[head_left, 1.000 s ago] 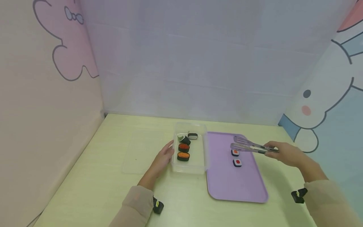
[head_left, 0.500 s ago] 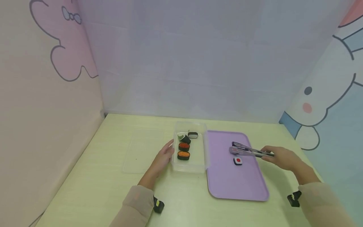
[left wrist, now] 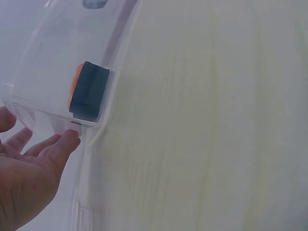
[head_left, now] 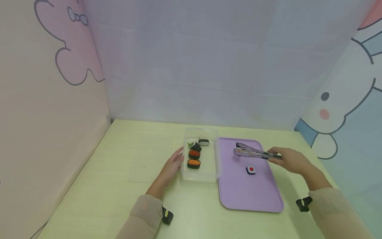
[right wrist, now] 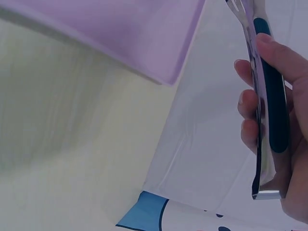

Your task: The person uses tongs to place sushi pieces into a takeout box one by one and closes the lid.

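Head, both wrist views: I read no text, label, brand, number, sign. Tongs (right wrist: pixel 275 101), purple tray (head_left: pixel 247 196), clear box (head_left: pixel 209 162): no legible lettering. Mark on black wrist device (head_left: pixel 168 219) too small for me to tell.

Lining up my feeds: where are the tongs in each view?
Head: the tongs are right of centre, in the right hand, tips over the purple tray.
Left wrist: not in this picture.
Right wrist: along the right side, reaching the top edge, dark handle in the hand.
Landmark shared by head and right wrist: the tray, upper left in the right wrist view.
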Demonstrator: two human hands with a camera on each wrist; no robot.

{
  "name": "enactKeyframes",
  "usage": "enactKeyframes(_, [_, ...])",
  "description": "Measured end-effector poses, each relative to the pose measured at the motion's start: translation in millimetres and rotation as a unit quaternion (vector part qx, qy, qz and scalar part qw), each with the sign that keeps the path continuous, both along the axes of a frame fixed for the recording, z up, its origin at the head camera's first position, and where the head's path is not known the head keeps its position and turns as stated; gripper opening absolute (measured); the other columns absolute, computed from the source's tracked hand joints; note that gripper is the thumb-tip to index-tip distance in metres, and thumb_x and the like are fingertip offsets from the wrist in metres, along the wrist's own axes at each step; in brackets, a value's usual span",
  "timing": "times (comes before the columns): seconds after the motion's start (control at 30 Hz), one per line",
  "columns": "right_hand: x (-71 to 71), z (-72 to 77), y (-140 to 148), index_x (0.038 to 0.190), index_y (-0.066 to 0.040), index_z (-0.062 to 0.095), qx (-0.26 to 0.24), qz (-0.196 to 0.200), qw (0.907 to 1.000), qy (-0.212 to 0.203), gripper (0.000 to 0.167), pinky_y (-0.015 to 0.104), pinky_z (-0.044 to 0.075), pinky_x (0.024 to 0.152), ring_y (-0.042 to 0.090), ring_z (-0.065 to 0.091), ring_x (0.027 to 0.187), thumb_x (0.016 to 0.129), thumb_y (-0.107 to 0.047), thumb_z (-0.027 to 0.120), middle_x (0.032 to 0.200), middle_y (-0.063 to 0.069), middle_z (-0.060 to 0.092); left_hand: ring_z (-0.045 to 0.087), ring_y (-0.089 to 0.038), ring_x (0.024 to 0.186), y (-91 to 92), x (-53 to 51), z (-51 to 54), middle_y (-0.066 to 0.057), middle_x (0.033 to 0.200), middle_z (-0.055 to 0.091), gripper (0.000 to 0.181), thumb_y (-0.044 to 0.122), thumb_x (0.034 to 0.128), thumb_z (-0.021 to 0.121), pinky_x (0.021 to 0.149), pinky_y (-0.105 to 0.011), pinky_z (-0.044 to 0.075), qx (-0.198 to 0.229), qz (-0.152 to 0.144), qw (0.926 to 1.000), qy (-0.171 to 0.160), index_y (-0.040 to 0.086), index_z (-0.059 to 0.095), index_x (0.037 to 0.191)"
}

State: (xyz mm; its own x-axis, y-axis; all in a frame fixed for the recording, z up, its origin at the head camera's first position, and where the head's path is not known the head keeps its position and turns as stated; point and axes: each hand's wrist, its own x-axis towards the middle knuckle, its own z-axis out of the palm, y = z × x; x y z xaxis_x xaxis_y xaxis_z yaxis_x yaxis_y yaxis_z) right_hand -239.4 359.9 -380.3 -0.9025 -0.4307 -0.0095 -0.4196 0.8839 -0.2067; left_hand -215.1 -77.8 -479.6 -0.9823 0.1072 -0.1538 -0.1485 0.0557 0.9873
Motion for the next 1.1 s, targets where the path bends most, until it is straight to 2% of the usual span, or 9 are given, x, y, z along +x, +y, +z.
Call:
enactKeyframes(0.13, [-3.3, 9.6, -13, 0.116, -0.005, 0.066, -0.003, 0.011, 0.9998, 0.017, 0.030, 0.045, 0.050, 0.066, 0.019, 0.060, 0.076, 0.092, -0.023, 0.068, 0.099, 0.007, 0.069, 0.034, -0.035, 0.138, 0.0, -0.3, -0.6, -0.018, 0.152, 0.035, 0.050, 0.023, 0.1057, 0.042, 0.109, -0.053, 0.031, -0.007, -0.002, 1.0000, 0.004, 0.019, 0.030, 0.154])
enactKeyframes(0.27, [-6.5, 19.7, -32, 0.120, -0.004, 0.065, -0.002, 0.014, 0.9997, 0.019, 0.034, 0.054, 0.051, 0.077, 0.030, 0.064, 0.089, 0.093, -0.026, 0.067, 0.106, 0.014, 0.068, 0.034, -0.036, 0.137, -1.0, -0.7, -1.1, -0.019, 0.151, 0.036, 0.051, 0.024, 0.1057, 0.042, 0.109, -0.053, 0.031, -0.010, -0.007, 0.9999, 0.006, 0.019, 0.030, 0.155])
enactKeyframes(0.43, [-12.0, 27.4, -58, 0.121, -0.006, 0.065, -0.009, 0.038, 0.9990, 0.019, 0.035, 0.055, 0.050, 0.079, 0.030, 0.064, 0.091, 0.094, -0.028, 0.067, 0.108, 0.012, 0.068, 0.035, -0.036, 0.137, -1.6, -0.9, -1.7, -0.019, 0.151, 0.036, 0.050, 0.024, 0.1058, 0.042, 0.109, -0.053, 0.032, -0.011, -0.005, 0.9999, 0.007, 0.019, 0.030, 0.155])
enactKeyframes(0.73, [-24.6, 19.6, -89, 0.118, -0.008, 0.066, -0.006, 0.083, 0.9963, 0.019, 0.030, 0.050, 0.051, 0.076, 0.021, 0.061, 0.085, 0.093, -0.025, 0.068, 0.102, 0.004, 0.068, 0.034, -0.035, 0.138, -1.2, -0.1, -2.4, -0.018, 0.152, 0.034, 0.051, 0.025, 0.1059, 0.042, 0.108, -0.052, 0.033, -0.006, -0.012, 0.9998, 0.015, 0.019, 0.030, 0.155])
enactKeyframes(1.1, [-30.6, 10.1, -98, 0.115, -0.011, 0.066, 0.010, 0.084, 0.9963, 0.016, 0.029, 0.046, 0.051, 0.071, 0.015, 0.057, 0.076, 0.092, -0.028, 0.069, 0.093, -0.004, 0.066, 0.035, -0.034, 0.137, -1.7, 0.2, -3.5, -0.017, 0.152, 0.035, 0.051, 0.023, 0.1058, 0.042, 0.108, -0.052, 0.033, 0.004, -0.011, 0.9998, 0.019, 0.018, 0.030, 0.154])
